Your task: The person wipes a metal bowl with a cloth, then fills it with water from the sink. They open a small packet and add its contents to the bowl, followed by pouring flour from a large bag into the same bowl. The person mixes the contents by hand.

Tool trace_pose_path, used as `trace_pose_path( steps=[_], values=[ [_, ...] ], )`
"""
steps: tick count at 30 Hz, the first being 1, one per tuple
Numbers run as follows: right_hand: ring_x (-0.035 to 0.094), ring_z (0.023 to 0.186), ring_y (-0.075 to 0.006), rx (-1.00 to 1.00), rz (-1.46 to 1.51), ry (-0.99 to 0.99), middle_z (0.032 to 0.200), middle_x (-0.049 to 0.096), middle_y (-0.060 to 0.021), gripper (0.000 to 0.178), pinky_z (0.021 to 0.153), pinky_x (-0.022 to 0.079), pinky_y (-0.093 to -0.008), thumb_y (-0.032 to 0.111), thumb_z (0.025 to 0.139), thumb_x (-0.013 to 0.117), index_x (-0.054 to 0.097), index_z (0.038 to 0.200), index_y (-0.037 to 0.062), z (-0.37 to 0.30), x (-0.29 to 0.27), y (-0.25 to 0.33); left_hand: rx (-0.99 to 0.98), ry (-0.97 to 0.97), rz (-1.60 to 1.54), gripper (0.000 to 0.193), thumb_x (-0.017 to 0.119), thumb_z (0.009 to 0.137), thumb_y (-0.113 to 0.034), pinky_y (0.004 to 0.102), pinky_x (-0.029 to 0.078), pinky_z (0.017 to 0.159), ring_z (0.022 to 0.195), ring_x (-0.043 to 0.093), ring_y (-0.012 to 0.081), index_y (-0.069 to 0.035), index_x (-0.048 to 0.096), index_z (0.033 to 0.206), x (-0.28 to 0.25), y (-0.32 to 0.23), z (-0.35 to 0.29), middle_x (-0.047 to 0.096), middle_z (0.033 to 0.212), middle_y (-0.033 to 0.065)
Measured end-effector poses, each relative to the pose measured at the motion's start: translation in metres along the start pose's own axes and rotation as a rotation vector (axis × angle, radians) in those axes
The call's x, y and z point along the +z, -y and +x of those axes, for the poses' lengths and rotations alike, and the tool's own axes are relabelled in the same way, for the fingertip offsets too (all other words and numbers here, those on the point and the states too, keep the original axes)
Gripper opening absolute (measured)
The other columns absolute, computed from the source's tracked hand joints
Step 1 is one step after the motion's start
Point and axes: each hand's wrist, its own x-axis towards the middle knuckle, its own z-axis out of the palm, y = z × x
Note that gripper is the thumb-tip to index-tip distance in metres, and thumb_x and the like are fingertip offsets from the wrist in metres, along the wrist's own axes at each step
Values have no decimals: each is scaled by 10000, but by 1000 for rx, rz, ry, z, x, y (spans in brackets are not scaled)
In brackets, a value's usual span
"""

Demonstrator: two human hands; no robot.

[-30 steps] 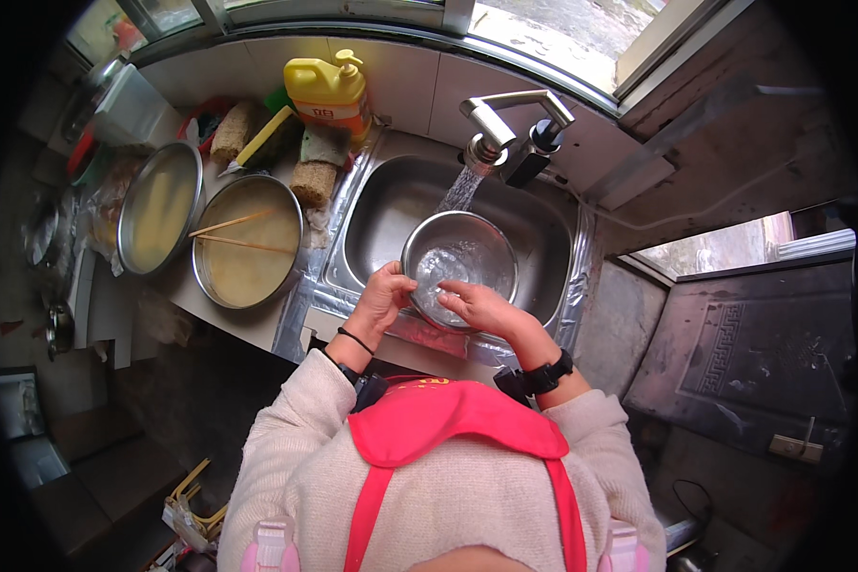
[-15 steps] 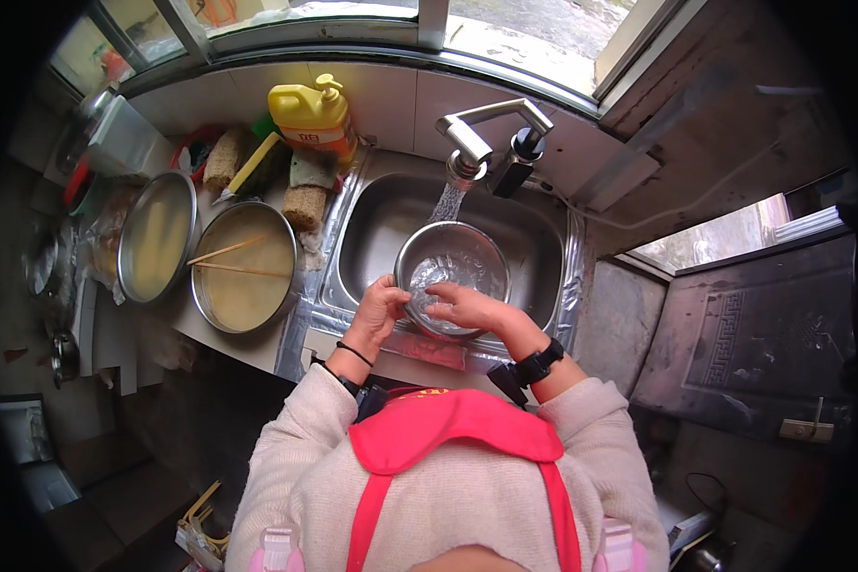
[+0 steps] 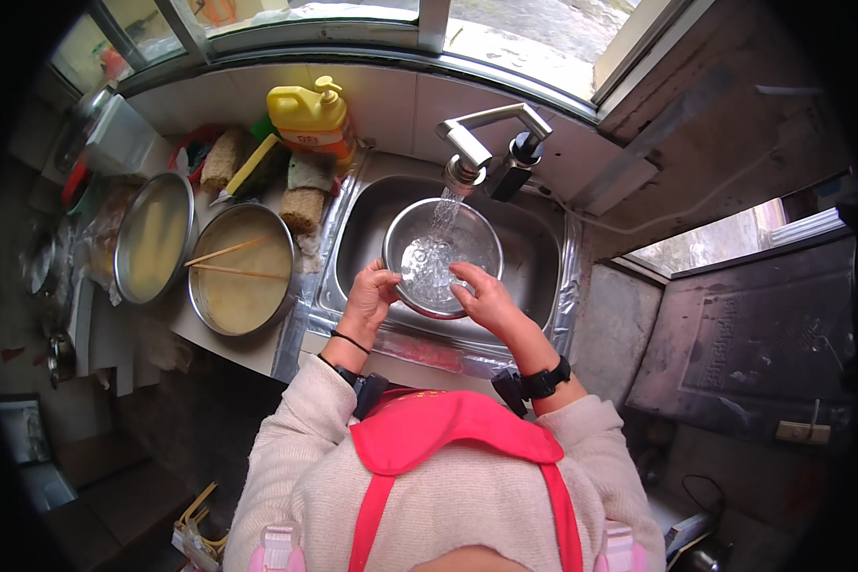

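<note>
Head view: stainless-steel bowl (image 3: 484,240) in the sink (image 3: 541,276), at its near side, under the faucet (image 3: 467,153); water (image 3: 442,217) running into it, surface churned and bubbly. Left hand (image 3: 369,294) grasping bowl rim at near left, thumb on the inner side. Right hand (image 3: 483,297) over the near right rim, fingers parted and loosely curled above the bowl's inside, no grip on anything; can't tell if fingertips touch the water. Counter, left of sink: round metal pan (image 3: 290,301) of cloudy pale liquid, two chopsticks (image 3: 241,273) lying across it; just beside it, further left, a second metal pan (image 3: 121,282), tilted-looking, with long yellowish pieces inside. Behind: yellow pump jug (image 3: 307,110) upright by the wall, tan loofah sponge (image 3: 301,210) near the sink's left edge.
</note>
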Motion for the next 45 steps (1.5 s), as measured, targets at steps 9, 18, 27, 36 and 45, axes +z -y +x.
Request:
trace_pose_path(
  steps=[9, 18, 27, 36, 45],
  values=[
    [520, 998, -306, -293, -184, -236, 1091, 548, -137, 232, 907, 379, -399, 40, 758, 557, 559, 989, 27, -11, -12, 7, 68, 42, -57, 190, 534, 669, 27, 326, 504, 709, 759, 588, 166, -66, 502, 832, 15, -11, 6, 580, 815, 47],
    [545, 939, -287, -310, -157, -210, 1001, 581, -121, 207, 883, 386, -400, 32, 749, 541, 557, 955, 32, -11, -14, 3, 30, -20, -57, 176, 537, 671, 21, 320, 502, 699, 729, 580, 159, -74, 498, 813, 9, -9, 4, 571, 793, 36],
    [544, 909, -294, -308, -147, -206, 991, 578, -123, 197, 848, 397, -383, 21, 742, 546, 561, 938, 28, -12, -17, 7, 37, -10, -52, 156, 539, 673, 24, 322, 503, 691, 724, 581, 164, -82, 472, 767, 17, -12, -1, 562, 776, 37],
    [548, 898, -293, -309, -137, -189, 974, 583, -121, 185, 840, 404, -373, 21, 735, 555, 567, 920, 23, -12, -17, 6, 53, 21, -74, 154, 535, 677, 27, 328, 507, 699, 733, 586, 167, -68, 494, 791, 15, -10, -1, 575, 793, 45],
    [549, 908, -287, -311, -163, -161, 983, 584, -121, 190, 851, 398, -376, 23, 737, 552, 572, 926, 24, -12, -15, 3, 52, 40, -102, 159, 532, 675, 35, 304, 498, 717, 752, 587, 169, -58, 504, 800, 8, -6, 2, 577, 795, 52]
  ],
)
